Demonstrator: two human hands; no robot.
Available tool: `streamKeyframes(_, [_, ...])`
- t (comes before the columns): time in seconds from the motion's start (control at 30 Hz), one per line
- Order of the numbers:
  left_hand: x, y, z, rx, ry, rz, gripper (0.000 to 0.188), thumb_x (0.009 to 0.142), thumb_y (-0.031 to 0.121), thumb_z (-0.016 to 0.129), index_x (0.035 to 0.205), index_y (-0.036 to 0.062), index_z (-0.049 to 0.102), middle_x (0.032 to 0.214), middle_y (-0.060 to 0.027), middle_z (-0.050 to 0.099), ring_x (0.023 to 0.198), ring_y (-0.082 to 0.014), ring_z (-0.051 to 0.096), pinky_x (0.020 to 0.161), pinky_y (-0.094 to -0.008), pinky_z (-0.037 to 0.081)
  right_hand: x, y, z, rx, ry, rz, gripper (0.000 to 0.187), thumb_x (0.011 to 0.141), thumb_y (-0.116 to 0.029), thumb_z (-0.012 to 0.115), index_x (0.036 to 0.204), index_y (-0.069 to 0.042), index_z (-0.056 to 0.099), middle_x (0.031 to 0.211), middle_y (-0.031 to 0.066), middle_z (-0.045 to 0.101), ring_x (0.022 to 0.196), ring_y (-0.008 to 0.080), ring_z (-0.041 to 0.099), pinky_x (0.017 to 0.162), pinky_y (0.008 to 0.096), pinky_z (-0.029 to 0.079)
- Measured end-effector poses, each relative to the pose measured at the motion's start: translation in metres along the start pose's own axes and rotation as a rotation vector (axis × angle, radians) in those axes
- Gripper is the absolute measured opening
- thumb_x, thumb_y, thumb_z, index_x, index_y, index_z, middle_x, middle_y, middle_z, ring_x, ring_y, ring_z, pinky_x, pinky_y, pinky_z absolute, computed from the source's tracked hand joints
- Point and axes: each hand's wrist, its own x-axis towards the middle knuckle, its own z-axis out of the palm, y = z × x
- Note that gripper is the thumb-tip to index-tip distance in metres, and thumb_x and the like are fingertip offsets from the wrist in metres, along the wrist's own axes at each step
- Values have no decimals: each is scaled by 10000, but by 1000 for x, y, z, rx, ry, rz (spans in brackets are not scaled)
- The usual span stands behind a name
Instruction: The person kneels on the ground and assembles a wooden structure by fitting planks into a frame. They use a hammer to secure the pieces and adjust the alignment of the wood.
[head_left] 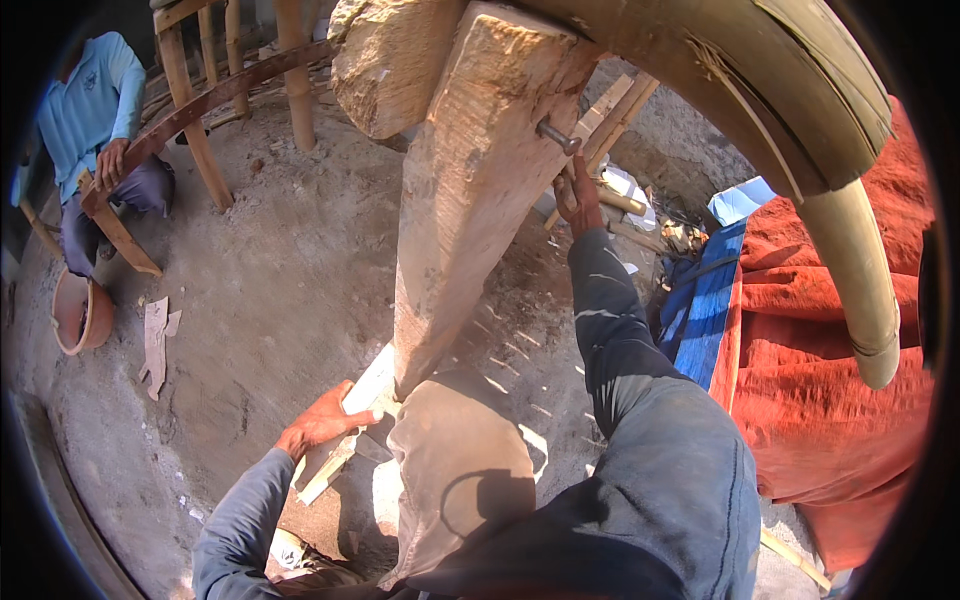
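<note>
A thick, pale wooden post (pixel 455 190) stands tilted in front of me, narrowing toward its lower end by my trousered knee. A large metal bolt (pixel 560 137) sticks out of its right side near the top. My right hand (pixel 577 205) is raised against that side just below the bolt, fingers up and apart, partly hidden by the post. Low on the left, my left hand (pixel 325 418) is closed around a light strip of wood (pixel 370 385) beside the post's foot, its thumb along the near side.
A rough stone-like block (pixel 385 65) adjoins the post's top. Thick bamboo (pixel 780 70) arches overhead at right, above red cloth (pixel 830 420) and a blue board (pixel 710 310). At left, a person in a light blue shirt (pixel 95 100) sits behind a clay-coloured pot (pixel 82 312).
</note>
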Motion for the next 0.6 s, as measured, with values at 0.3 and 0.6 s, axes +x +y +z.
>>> streamKeyframes(0.3, [27, -91, -20, -58, -321, 129, 935, 816, 645, 831, 1514, 95, 543, 1300, -107, 715, 1215, -229, 641, 1082, -442, 445, 47, -67, -58, -207, 119, -82, 404, 1101, -318, 582, 1435, -98, 528, 1248, 117, 701, 1066, 290, 731, 846, 421, 654])
streamKeyframes(0.6, [-14, -98, 9, -55, 65, -9, 601, 820, 400, 865, 1230, -8, 701, 956, -86, 749, 784, -177, 675, 755, -372, 538, 22, -45, -12, -335, 195, -8, 168, 1032, -238, 686, 1092, -84, 657, 820, 61, 635, 622, 194, 637, 523, 307, 564])
